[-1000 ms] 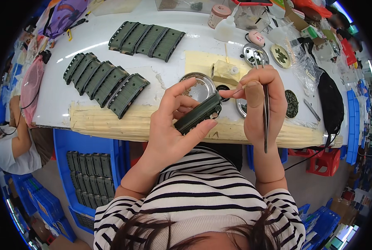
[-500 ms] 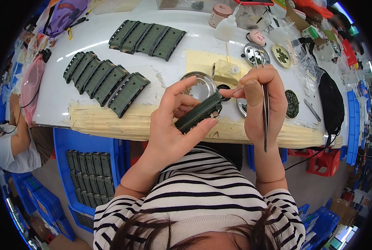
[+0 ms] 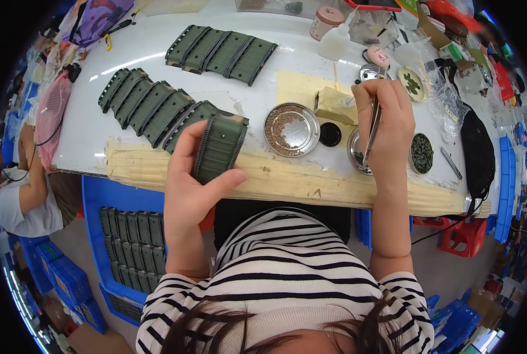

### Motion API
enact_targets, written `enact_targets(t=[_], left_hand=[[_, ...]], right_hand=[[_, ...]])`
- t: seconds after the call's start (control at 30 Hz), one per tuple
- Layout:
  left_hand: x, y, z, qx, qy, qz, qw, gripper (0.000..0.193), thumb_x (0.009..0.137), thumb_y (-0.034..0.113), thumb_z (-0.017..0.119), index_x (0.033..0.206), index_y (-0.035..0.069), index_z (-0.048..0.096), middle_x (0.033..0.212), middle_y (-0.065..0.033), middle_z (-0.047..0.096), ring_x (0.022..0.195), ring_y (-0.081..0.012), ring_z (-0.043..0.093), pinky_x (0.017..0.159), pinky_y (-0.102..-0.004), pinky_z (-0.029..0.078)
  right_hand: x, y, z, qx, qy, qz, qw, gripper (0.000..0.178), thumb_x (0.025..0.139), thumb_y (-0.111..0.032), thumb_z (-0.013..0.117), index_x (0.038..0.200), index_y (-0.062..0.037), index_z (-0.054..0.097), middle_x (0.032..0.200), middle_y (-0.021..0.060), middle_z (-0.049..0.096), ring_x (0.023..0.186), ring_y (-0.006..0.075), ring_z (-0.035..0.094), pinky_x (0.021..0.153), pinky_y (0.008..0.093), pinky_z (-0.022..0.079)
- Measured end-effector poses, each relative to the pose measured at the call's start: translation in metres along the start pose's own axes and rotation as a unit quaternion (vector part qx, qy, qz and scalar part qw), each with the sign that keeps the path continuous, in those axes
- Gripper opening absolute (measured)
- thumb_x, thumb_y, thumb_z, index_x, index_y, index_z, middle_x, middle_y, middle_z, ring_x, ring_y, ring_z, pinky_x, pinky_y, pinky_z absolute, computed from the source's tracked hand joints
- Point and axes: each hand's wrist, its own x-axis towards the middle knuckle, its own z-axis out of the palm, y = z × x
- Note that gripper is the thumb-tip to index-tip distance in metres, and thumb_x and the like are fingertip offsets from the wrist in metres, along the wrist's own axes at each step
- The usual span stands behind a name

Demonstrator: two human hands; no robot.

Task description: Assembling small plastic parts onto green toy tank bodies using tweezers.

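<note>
My left hand point(image 3: 194, 194) is wrapped round a dark green ribbed casing point(image 3: 223, 144), held upright with its broad face showing and its top edge beside the nearest row of similar casings point(image 3: 148, 109). Thumb and fingers press on its two sides. Over the right part of the table, my right hand point(image 3: 388, 115) grips metal tweezers point(image 3: 373, 133), which run almost upright past the fingers. Below that hand is a small round metal dish point(image 3: 352, 154) holding dark green bits, partly covered by the hand. To its left sits a round tin point(image 3: 301, 138) with tiny brown pieces.
More casings point(image 3: 222, 54) lie at the back. Near the tin are a black round cap point(image 3: 330, 134) and a tape-wrapped block point(image 3: 333, 106). A dish of green pieces point(image 3: 421, 154) sits right. A blue crate point(image 3: 95, 230) with casings stands below left; another person's arm point(image 3: 34, 180) shows beyond.
My hands have moved apart. The left carried the casing leftward and turned it broad face up; the right moved away from it, toward the small dish, still gripping the tweezers.
</note>
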Motion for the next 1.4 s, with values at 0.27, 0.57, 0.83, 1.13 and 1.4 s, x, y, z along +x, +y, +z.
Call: enact_targets(t=[0.27,0.57,0.83,1.13,1.4], left_hand=[[0.005,0.004,-0.024,0.347,-0.029,0.221,0.911,0.05,0.066,0.004,0.072,0.114,-0.001,0.057,0.097,-0.014,0.059,0.087,-0.0278,0.058,0.079,-0.0331,0.047],[0.007,-0.006,-0.024,0.478,0.049,0.278,0.832,0.046,0.066,0.006,0.077,0.11,0.0,0.063,0.101,-0.0125,0.061,0.088,-0.0275,0.058,0.078,-0.0352,0.048],[0.011,-0.014,-0.023,0.546,0.112,0.322,0.766,0.03,0.068,0.012,0.077,0.096,0.007,0.067,0.094,-0.0043,0.055,0.085,-0.0239,0.051,0.076,-0.037,0.041],[0.024,-0.01,-0.021,0.506,0.092,0.293,0.806,0.034,0.069,0.013,0.077,0.1,0.009,0.065,0.093,-0.0048,0.056,0.078,-0.0218,0.051,0.072,-0.0348,0.039],[0.014,-0.006,-0.016,0.565,0.097,0.28,0.77,0.031,0.069,0.013,0.077,0.097,0.006,0.066,0.093,-0.0064,0.06,0.082,-0.0239,0.055,0.074,-0.0348,0.042]], right_hand=[[-0.002,-0.006,-0.006,0.004,-0.008,-0.015,1.0,0.023,0.074,-0.002,0.071,0.096,-0.0041,0.065,0.08,0.0084,0.06,0.073,0.0243,0.055,0.065,0.0335,0.044],[-0.008,-0.018,-0.023,0.045,-0.027,-0.007,0.999,0.021,0.074,-0.002,0.072,0.095,-0.0034,0.066,0.08,0.0085,0.061,0.074,0.0228,0.057,0.067,0.031,0.045],[-0.013,-0.02,-0.035,0.053,-0.042,0.02,0.998,0.023,0.074,-0.001,0.072,0.095,-0.0036,0.067,0.082,0.0088,0.062,0.077,0.0218,0.058,0.07,0.0292,0.046],[-0.022,-0.009,-0.04,0.063,-0.041,0.032,0.997,0.023,0.075,-0.001,0.07,0.097,-0.0038,0.067,0.084,0.0094,0.062,0.079,0.0223,0.058,0.072,0.0291,0.046],[-0.028,-0.004,-0.042,0.069,-0.05,0.052,0.995,0.022,0.075,0.0,0.07,0.097,-0.0035,0.067,0.084,0.0092,0.062,0.079,0.0224,0.058,0.073,0.0292,0.046]])
